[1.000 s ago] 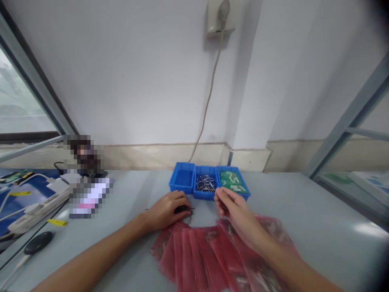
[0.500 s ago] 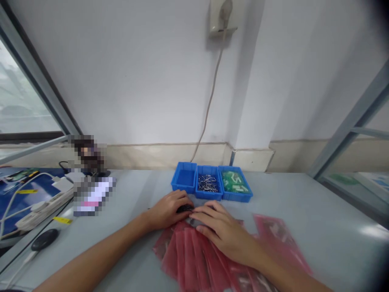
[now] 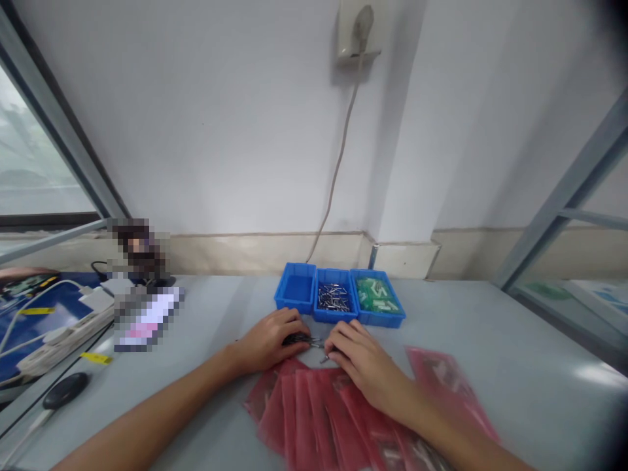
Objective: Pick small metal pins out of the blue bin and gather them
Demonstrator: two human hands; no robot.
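Observation:
My left hand (image 3: 275, 339) rests on the table with its fingers curled around a bunch of thin metal screws (image 3: 309, 339), whose ends stick out toward the right. Just right of it, my right hand (image 3: 360, 358) has thumb and fingers pinched together on a single small screw (image 3: 324, 358). Its exact shape is partly hidden by the fingers. Under and in front of both hands lie several pink plastic bags (image 3: 307, 418), fanned out and overlapping. Beyond the hands, the middle blue bin (image 3: 336, 316) contains many loose screws (image 3: 334, 297).
A blue bin (image 3: 293, 305) on the left shows its bare bottom; the right one (image 3: 381, 320) has green-and-white packets (image 3: 377, 296). One pink bag (image 3: 449, 386) lies apart at right. On the left are a blurred phone (image 3: 150, 318), a power strip (image 3: 63, 340) and a black round device (image 3: 66, 390).
My right hand has drawn slightly right, away from my left hand, opening a gap with a screw between its fingertips. My left hand stays around the bunch.

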